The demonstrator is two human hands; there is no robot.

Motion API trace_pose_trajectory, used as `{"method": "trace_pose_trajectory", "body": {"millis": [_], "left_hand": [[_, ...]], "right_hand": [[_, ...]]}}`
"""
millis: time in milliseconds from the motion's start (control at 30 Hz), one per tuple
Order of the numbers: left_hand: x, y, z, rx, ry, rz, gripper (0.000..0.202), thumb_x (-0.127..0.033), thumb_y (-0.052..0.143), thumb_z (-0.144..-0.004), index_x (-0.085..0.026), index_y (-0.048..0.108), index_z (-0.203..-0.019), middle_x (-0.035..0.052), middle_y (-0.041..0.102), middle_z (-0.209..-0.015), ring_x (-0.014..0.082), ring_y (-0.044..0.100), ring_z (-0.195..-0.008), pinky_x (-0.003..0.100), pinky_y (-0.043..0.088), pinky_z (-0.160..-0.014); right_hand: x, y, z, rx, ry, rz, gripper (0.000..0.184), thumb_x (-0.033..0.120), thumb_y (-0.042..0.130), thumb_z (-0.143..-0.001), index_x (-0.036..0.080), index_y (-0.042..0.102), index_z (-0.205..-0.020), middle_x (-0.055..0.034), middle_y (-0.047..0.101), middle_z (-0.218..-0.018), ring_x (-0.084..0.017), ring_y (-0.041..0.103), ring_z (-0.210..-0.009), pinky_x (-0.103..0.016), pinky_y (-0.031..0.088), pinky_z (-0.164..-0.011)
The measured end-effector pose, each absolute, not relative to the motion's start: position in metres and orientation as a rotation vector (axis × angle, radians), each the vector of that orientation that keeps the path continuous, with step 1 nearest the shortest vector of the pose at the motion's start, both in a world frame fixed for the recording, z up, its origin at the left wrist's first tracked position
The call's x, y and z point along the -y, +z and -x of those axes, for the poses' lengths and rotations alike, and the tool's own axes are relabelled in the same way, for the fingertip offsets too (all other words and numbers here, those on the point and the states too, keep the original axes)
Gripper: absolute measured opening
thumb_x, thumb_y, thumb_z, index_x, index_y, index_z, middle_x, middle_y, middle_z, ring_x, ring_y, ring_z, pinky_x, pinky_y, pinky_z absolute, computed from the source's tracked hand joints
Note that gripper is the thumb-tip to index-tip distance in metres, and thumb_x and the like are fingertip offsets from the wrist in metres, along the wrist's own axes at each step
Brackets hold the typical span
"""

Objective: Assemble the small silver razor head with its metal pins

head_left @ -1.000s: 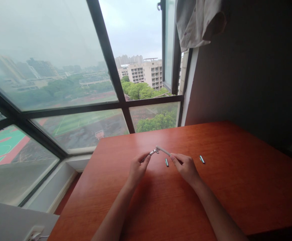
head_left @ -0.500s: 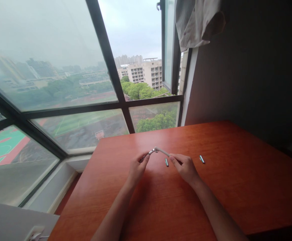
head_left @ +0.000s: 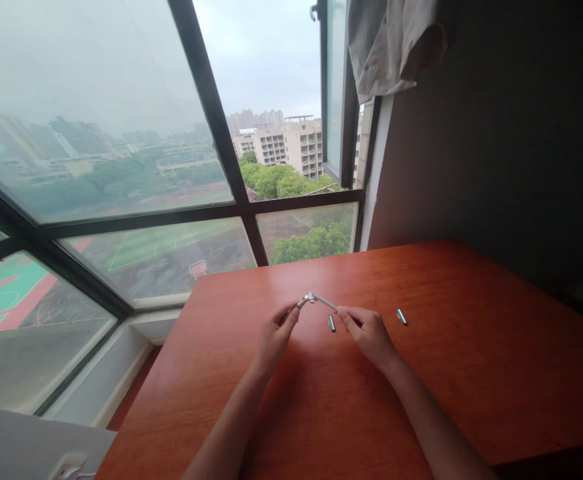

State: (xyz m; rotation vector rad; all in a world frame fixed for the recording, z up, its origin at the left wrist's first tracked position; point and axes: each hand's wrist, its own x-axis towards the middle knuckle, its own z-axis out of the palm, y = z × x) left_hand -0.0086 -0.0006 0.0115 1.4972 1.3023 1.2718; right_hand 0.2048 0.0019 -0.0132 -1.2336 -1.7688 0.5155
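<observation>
Over the reddish wooden table point(head_left: 471, 373), my left hand point(head_left: 274, 337) and my right hand point(head_left: 369, 333) hold a small thin grey object point(head_left: 317, 300) between them. It is bent at a metal-looking joint at its top. My left hand pinches its left end. The fingertips of my right hand pinch its right end, a pale slim stick. Just below the object a small teal and silver cylinder point(head_left: 331, 323) lies on the table, between my hands. A second such cylinder point(head_left: 401, 317) lies to the right of my right hand.
A large dark-framed window point(head_left: 211, 120) rises beyond the table's far and left edges. A dark wall point(head_left: 511, 133) stands along the table's right. A pale garment point(head_left: 391, 40) hangs at the top by the window frame. A white socket point(head_left: 69, 465) is at the bottom left.
Both hands keep their pinch on the bent object almost in place. The whole view has shifted slightly.
</observation>
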Motion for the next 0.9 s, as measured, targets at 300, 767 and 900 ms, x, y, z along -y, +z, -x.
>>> {"method": "trace_pose_trajectory", "body": {"millis": [300, 767, 900], "left_hand": [[-0.001, 0.008, 0.007, -1.273, 1.260, -1.498, 0.039, -0.044, 0.061, -0.080, -0.014, 0.073, -0.102, 0.0014, 0.057, -0.067, 0.0132, 0.047, -0.062, 0.022, 0.036, -0.056], [-0.005, 0.004, 0.012, -1.273, 1.295, -1.412, 0.038, -0.044, 0.061, -0.079, -0.015, 0.073, -0.101, 0.0009, 0.055, -0.066, 0.0132, 0.046, -0.063, 0.023, 0.037, -0.058], [-0.006, 0.004, 0.012, -1.239, 1.285, -1.382, 0.037, -0.042, 0.061, -0.080, -0.014, 0.072, -0.103, 0.0017, 0.054, -0.068, 0.0133, 0.045, -0.065, 0.023, 0.037, -0.059]], "right_hand": [[-0.002, -0.012, -0.206, 1.675, 0.603, 1.241, 0.043, 0.043, 0.042, -0.092, 0.014, 0.073, -0.084, -0.0007, 0.058, -0.057, -0.015, 0.055, -0.054, -0.022, 0.037, -0.051], [0.003, -0.004, -0.203, 1.732, 0.677, 1.154, 0.041, 0.040, 0.043, -0.091, 0.016, 0.066, -0.067, 0.0004, 0.053, -0.055, -0.014, 0.050, -0.053, -0.023, 0.034, -0.051], [0.004, -0.004, -0.203, 1.743, 0.689, 1.124, 0.041, 0.040, 0.043, -0.092, 0.016, 0.066, -0.069, 0.0004, 0.053, -0.056, -0.013, 0.050, -0.054, -0.022, 0.035, -0.052]]}}
